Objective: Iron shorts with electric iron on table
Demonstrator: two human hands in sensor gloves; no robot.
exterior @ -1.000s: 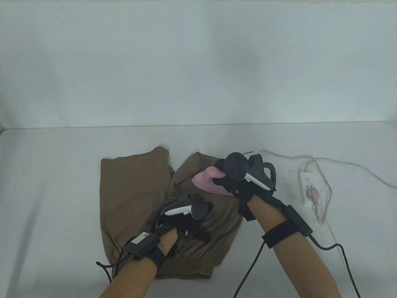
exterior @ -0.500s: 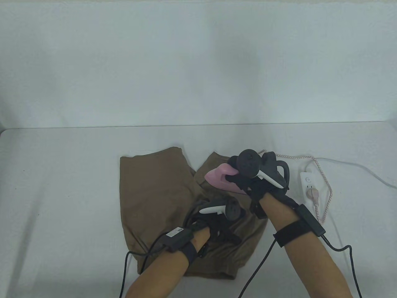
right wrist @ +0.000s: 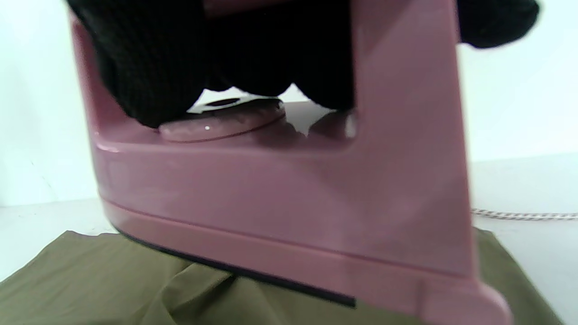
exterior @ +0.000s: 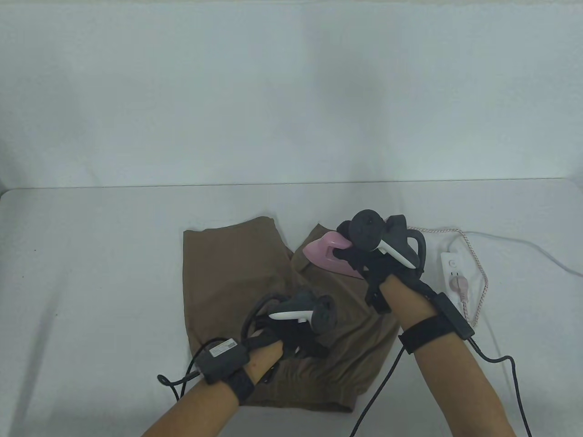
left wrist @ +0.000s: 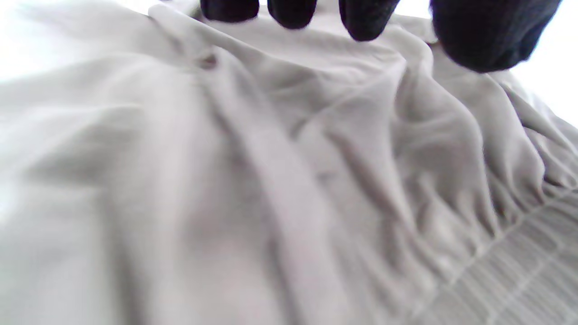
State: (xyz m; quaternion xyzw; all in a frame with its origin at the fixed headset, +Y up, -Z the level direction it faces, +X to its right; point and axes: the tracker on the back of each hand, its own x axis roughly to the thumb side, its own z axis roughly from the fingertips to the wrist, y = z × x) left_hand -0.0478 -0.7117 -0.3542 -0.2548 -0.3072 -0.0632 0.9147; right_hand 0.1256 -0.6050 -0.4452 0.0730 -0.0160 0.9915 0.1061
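Table view shows your brown cotton shorts [exterior: 237, 282] spread flat on the white desk [exterior: 91, 273], waistband toward you and both legs pointing away. Your right hand [exterior: 371, 261] has its fingers curled round the handle of the pink plastic electric iron [exterior: 325, 252], which sits on the far end of the right leg of the shorts with its pointed nose aimed to your left. In the right wrist view the black-gloved fingers [right wrist: 149, 76] wrap the handle from above, and the dark soleplate edge is tilted, its near corner raised off a fold in the fabric; whether the far part touches the cloth cannot be told. Your left hand [exterior: 291, 334] rests palm down on the shorts just above the gathered waistband, and in the left wrist view its fingers [left wrist: 365, 18] reach out fairly straight onto the creased cloth, gripping nothing. To the right of the iron, a white power strip [exterior: 453, 273] lies on the desk with a pink plug [exterior: 459, 286] seated in it, and a braided red-and-white cord [exterior: 476, 264] loops from that plug back toward the iron.
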